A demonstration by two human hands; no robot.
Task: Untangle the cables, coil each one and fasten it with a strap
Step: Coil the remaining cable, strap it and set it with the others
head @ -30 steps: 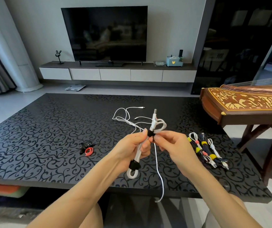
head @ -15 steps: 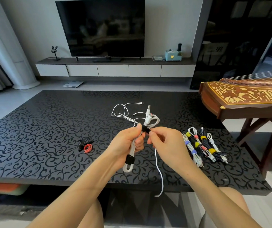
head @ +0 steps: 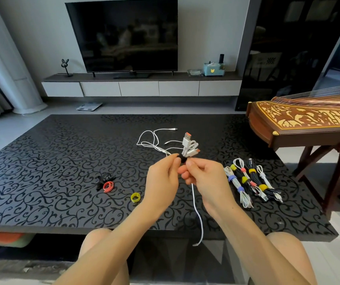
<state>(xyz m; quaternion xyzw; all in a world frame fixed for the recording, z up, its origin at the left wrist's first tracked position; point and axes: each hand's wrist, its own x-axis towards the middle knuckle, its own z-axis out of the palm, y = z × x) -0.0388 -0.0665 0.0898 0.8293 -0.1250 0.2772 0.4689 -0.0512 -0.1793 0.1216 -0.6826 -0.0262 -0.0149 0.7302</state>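
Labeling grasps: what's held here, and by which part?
The left hand and right hand both pinch the coiled white USB cable at its black strap, just below the connectors.

A coiled white USB cable (head: 189, 147), bound by a black fabric strap (head: 183, 159), is held upright above the table (head: 41, 182), with a thin white cord (head: 198, 214) hanging beneath. A loose white cable (head: 152, 140) lies tangled behind. Strapped cable bundles (head: 251, 182) lie in a row at right, and a red strap loop (head: 108, 186) and a yellow strap loop (head: 135, 197) at left.

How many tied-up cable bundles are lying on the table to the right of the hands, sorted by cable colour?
White bundles: 3
Black bundles: 2
Total: 5
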